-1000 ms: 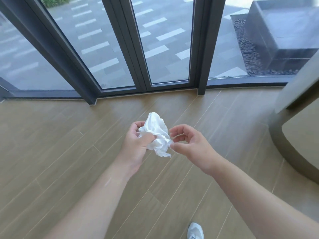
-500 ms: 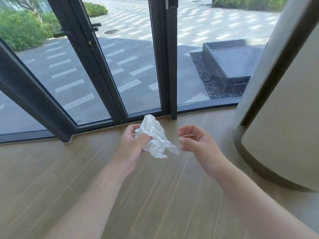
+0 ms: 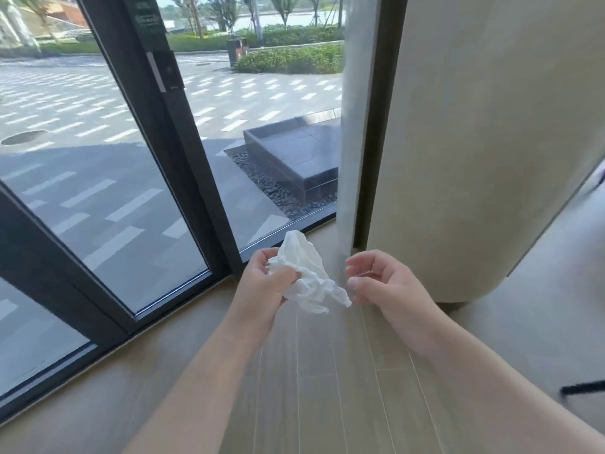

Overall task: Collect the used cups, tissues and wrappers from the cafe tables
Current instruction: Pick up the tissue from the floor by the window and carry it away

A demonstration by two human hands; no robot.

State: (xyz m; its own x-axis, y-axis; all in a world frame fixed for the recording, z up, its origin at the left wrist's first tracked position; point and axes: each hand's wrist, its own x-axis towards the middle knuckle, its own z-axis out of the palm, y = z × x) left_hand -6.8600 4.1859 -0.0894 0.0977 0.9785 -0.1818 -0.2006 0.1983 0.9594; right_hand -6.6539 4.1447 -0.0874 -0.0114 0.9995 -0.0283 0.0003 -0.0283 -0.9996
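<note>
A crumpled white tissue [image 3: 307, 273] is held in front of me at chest height above the wooden floor. My left hand [image 3: 262, 283] grips it, thumb pressed into the wad and fingers curled behind it. Just to the right of the tissue, my right hand [image 3: 389, 286] hovers with loosely curled fingers and holds nothing; its thumb is close to the tissue's lower corner, and I cannot tell whether it touches. No cups, wrappers or tables are in view.
Tall glass panes in dark frames [image 3: 193, 152] run along the left and centre. A wide pale curved column [image 3: 474, 142] stands close on the right. Wood-plank floor [image 3: 311, 388] stretches below me. A dark thin object [image 3: 582, 388] lies at the right edge.
My view has lifted and turned right, bringing the column close and more of the outside into sight. The right hand has drawn slightly away from the tissue; the left keeps its grip.
</note>
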